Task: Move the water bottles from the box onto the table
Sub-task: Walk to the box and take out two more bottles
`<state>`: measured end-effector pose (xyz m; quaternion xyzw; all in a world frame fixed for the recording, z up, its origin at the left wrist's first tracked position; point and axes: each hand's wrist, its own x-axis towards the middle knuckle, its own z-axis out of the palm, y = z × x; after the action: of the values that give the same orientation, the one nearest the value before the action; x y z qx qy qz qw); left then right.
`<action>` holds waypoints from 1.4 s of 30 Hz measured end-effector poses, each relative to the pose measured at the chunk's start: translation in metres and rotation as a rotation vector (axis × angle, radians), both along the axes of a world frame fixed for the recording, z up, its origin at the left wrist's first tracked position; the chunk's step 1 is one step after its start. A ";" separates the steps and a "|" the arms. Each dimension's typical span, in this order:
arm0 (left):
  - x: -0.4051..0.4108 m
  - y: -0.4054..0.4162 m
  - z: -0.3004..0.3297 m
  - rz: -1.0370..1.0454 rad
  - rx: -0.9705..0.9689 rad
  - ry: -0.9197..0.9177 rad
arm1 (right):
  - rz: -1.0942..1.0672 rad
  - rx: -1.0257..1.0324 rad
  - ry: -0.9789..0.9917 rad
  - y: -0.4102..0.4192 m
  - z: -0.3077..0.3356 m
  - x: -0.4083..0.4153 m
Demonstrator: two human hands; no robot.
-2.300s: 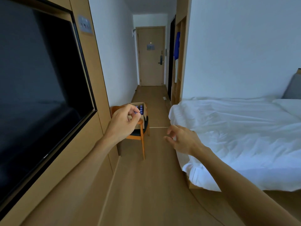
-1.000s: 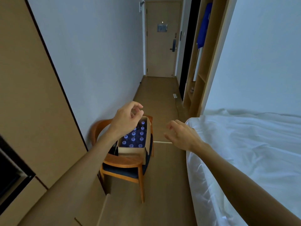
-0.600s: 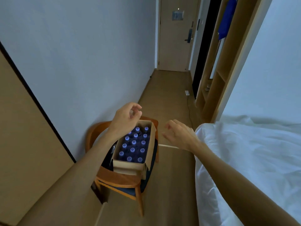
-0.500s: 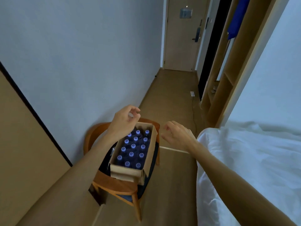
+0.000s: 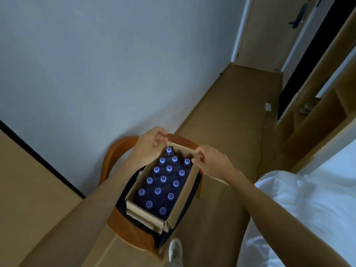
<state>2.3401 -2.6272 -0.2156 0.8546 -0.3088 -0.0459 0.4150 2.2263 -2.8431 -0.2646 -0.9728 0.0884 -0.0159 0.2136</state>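
A white shoe (image 5: pixel 175 249) showed on the wooden floor (image 5: pixel 215 218) at the bottom of the view, just in front of the wooden chair (image 5: pixel 119 222). On the chair's dark seat sat the open cardboard box (image 5: pixel 181 204), packed with water bottles (image 5: pixel 163 179) standing upright – only their pale caps were clear. To the right lay the bed (image 5: pixel 308 205) with its white cover. Both forearms reached over the box. The left hand (image 5: pixel 149 146) hovered at the box's far left corner, fingers curled, thumb near the fingertips, holding nothing that could be seen. The right hand (image 5: pixel 211 160) was at the far right rim, fingers bent loosely – whether it touched the cardboard could not be told. Beyond, a hallway led to a door (image 5: pixel 269 33).
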 end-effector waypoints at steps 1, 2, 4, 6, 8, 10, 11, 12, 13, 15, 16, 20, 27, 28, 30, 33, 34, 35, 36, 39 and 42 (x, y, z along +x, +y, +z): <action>0.011 -0.005 -0.007 0.012 0.004 0.007 | 0.012 0.005 0.008 -0.007 -0.006 0.012; 0.023 -0.010 -0.015 0.025 0.006 0.020 | 0.025 0.010 0.019 -0.013 -0.013 0.025; 0.049 -0.020 -0.032 0.051 0.013 0.039 | 0.048 0.015 0.038 -0.028 -0.028 0.051; 0.075 -0.033 -0.052 0.067 0.042 0.055 | 0.057 0.025 0.056 -0.044 -0.046 0.076; 0.099 -0.045 -0.074 0.080 0.084 0.089 | 0.056 0.042 0.103 -0.058 -0.063 0.100; 0.122 -0.058 -0.098 0.110 0.114 0.150 | 0.057 0.055 0.168 -0.072 -0.080 0.123; 0.132 -0.063 -0.110 0.110 0.133 0.176 | 0.056 0.066 0.200 -0.077 -0.089 0.135; 0.142 -0.069 -0.121 0.091 0.158 0.196 | 0.052 0.082 0.225 -0.081 -0.098 0.145; 0.151 -0.074 -0.132 0.067 0.179 0.218 | 0.047 0.099 0.244 -0.085 -0.108 0.155; 0.164 -0.083 -0.153 0.040 0.180 0.280 | 0.046 0.120 0.280 -0.090 -0.130 0.168; 0.169 -0.086 -0.162 0.029 0.181 0.315 | 0.051 0.120 0.314 -0.092 -0.140 0.174; 0.189 -0.096 -0.198 -0.038 0.269 0.379 | 0.081 0.077 0.431 -0.099 -0.174 0.200; 0.214 -0.108 -0.260 -0.079 0.406 0.415 | 0.241 -0.103 0.548 -0.098 -0.225 0.231; 0.216 -0.111 -0.267 -0.090 0.429 0.430 | 0.265 -0.140 0.575 -0.096 -0.231 0.232; 0.219 -0.117 -0.280 -0.110 0.478 0.475 | 0.318 -0.228 0.648 -0.090 -0.243 0.233; 0.219 -0.123 -0.295 -0.129 0.548 0.535 | 0.383 -0.334 0.726 -0.083 -0.255 0.233; 0.219 -0.126 -0.299 -0.145 0.567 0.553 | 0.386 -0.337 0.739 -0.083 -0.257 0.234; 0.219 -0.128 -0.302 -0.168 0.585 0.573 | 0.386 -0.331 0.743 -0.083 -0.259 0.235; 0.218 -0.131 -0.306 -0.192 0.604 0.593 | 0.385 -0.321 0.740 -0.084 -0.260 0.237; 0.214 -0.140 -0.315 -0.233 0.673 0.655 | 0.381 -0.274 0.714 -0.090 -0.263 0.239; 0.208 -0.145 -0.324 -0.228 0.734 0.697 | 0.382 -0.219 0.681 -0.094 -0.263 0.237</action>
<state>2.5484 -2.7720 -0.5392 0.8387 -0.2068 -0.4781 0.1587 2.4637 -2.9374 -0.5277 -0.9384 -0.0305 0.3377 0.0664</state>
